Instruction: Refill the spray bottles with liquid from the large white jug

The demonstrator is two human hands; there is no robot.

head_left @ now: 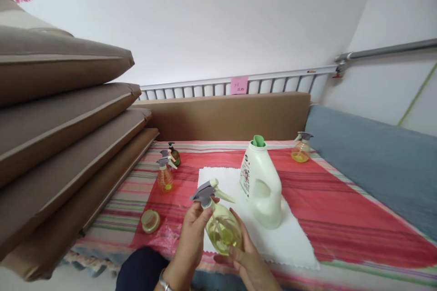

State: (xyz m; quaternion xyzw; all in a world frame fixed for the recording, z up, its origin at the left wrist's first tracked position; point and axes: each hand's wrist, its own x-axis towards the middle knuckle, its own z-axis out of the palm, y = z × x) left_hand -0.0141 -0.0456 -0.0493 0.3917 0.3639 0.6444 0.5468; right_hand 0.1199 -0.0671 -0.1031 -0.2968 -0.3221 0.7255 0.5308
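Between my two hands is a clear spray bottle (223, 229) with yellow-green liquid in it and a grey and white trigger head. My left hand (194, 232) has its thumb and fingers closed round the bottle's neck. Lower down, my right hand (244, 254) cups the bottle's base and right side. The bottle is tilted above a white cloth (293, 245). Just right of it stands a large white jug (264, 191) with a handle, a printed label and a green piece in its mouth.
On the red striped cover (327, 191) stand an orange-tinted spray bottle (165, 178), a dark pump bottle (175, 155) and another spray bottle (301, 149). A round lidded tub (150, 221) lies at left. Stacked cushions (68, 95) rise on the left; a blue cushion (372, 159) lies right.
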